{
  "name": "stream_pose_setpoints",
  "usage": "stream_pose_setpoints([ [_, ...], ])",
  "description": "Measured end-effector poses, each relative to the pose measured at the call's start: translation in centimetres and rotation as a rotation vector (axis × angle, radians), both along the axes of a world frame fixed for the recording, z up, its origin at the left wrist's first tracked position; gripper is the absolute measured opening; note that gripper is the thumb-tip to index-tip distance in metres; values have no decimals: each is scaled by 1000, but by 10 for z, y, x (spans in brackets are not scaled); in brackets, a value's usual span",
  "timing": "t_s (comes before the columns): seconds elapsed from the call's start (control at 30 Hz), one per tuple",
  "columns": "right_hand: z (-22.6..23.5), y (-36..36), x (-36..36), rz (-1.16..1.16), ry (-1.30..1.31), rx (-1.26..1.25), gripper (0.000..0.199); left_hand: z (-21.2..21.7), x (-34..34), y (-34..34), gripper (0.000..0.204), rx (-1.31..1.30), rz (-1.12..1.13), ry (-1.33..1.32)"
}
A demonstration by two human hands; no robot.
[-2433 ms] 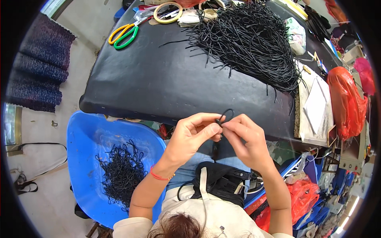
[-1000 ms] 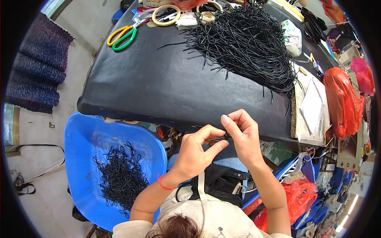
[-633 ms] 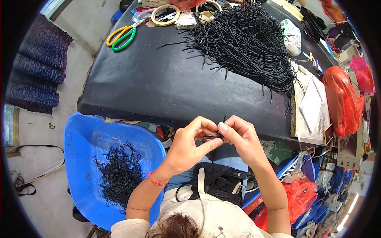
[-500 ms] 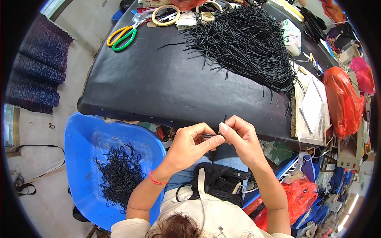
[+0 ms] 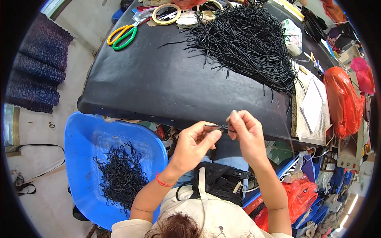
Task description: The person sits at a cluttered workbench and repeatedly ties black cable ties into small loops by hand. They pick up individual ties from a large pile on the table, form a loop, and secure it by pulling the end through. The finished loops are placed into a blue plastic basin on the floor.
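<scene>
Both hands meet just below the near edge of the black table (image 5: 158,87). My left hand (image 5: 194,144) and my right hand (image 5: 244,133) pinch a short black cord (image 5: 216,127) between their fingertips, stretched roughly level between them. A red band circles my left wrist. A large heap of loose black cords (image 5: 246,39) lies on the far right part of the table. At my left, a blue plastic tub (image 5: 87,139) holds a pile of looped black cords (image 5: 121,176).
Yellow-green scissors (image 5: 123,35) and tape rolls (image 5: 166,14) lie at the table's far left. Papers on a board (image 5: 311,107) sit at the right edge. Red plastic bags (image 5: 343,99) and blue crates crowd the right. A dark knitted cloth (image 5: 37,75) lies on the floor at left.
My hands shifted slightly while working the cord; the fingertips came together and the cord now lies straighter between them. The tub and table piles stay as they were.
</scene>
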State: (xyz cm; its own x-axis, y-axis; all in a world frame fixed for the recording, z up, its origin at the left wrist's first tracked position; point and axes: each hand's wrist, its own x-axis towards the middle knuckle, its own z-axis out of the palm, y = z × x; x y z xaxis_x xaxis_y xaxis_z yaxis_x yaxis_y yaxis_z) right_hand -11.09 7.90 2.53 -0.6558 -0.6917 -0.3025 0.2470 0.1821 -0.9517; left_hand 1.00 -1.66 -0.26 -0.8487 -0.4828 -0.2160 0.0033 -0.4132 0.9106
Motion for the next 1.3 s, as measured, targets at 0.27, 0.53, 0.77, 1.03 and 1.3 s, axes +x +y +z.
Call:
stream_pose_setpoints([
  [0.27,4,13,1,127,-18,-51,17,3,-2,5,16,1,78,74],
  [0.53,10,15,10,138,57,-58,16,1,-5,17,14,36,196,93],
  [0.77,9,21,3,183,-123,-74,16,7,-19,22,17,234,353,139],
  [1.03,23,24,3,29,309,-33,14,6,-6,-7,18,267,-37,139],
  [1.3,18,1,7,73,-22,-122,22,15,-3,0,21,230,-124,110],
])
